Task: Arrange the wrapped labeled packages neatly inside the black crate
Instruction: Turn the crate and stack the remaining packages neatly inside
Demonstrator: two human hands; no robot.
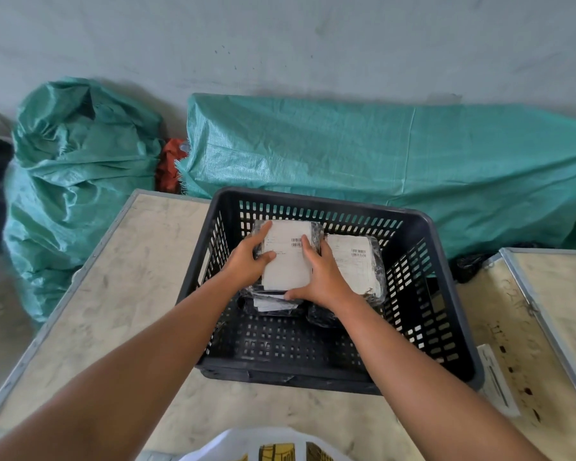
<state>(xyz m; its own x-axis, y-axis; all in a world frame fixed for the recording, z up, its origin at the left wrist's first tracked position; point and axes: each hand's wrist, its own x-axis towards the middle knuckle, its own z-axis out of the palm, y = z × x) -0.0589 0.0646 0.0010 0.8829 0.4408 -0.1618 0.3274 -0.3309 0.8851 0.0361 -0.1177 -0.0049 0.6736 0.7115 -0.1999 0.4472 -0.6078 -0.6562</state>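
Note:
A black slatted crate [446,334] stands on the pale table. Inside it at the back left lies a stack of wrapped packages. The top package [288,257] has a white label with a barcode. My left hand [246,261] grips its left edge with the thumb on the label. My right hand [323,277] holds its right and near edges. A second labeled package [358,261] lies to the right, on top of another dark wrapped one. Lower packages in the left stack are mostly hidden under the top one.
The near half of the crate floor [280,341] is bare. Green woven sacks [379,154] lie against the wall behind the table. A second table [552,294] adjoins on the right. A white strip [497,380] lies beside the crate. A white bag [263,447] sits at the near edge.

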